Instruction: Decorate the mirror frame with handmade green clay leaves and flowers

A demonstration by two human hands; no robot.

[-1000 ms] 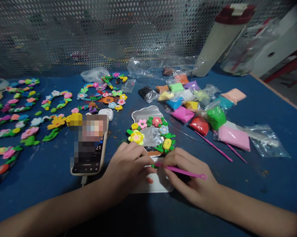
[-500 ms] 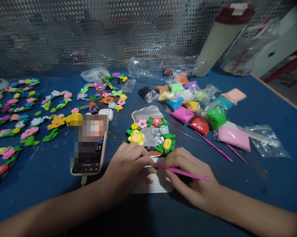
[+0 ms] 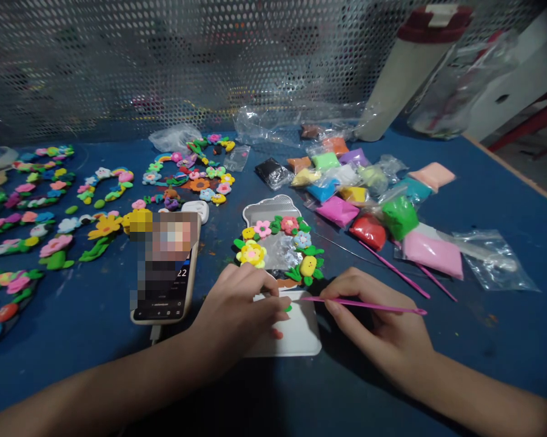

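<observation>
My right hand (image 3: 382, 321) pinches a thin pink clay modelling tool (image 3: 373, 304), its tip pointing left over a white board (image 3: 301, 340). Curled over the board's left part is my left hand (image 3: 241, 303), fingers closed together. Its fingertips are at a small green clay piece (image 3: 288, 308); whether they grip it I cannot tell. An orange-red clay bit (image 3: 278, 334) lies lower on the board. Just beyond, a mirror (image 3: 280, 250) is ringed with clay flowers and leaves, among them a yellow flower (image 3: 250, 254) and a yellow smiling figure (image 3: 308, 266).
Left of my hand lies a phone (image 3: 164, 285) on a cable, beside a white case (image 3: 195, 212). Decorated clay pieces (image 3: 105, 182) spread across the left. Bagged coloured clay (image 3: 337, 211), two more pink tools (image 3: 396, 270) and a tall bottle (image 3: 405, 79) stand right. A perforated metal panel (image 3: 164, 67) rises behind.
My right hand has drawn back to the right with the pink tool, which now lies flatter and clear of the green clay. My left hand has barely moved.
</observation>
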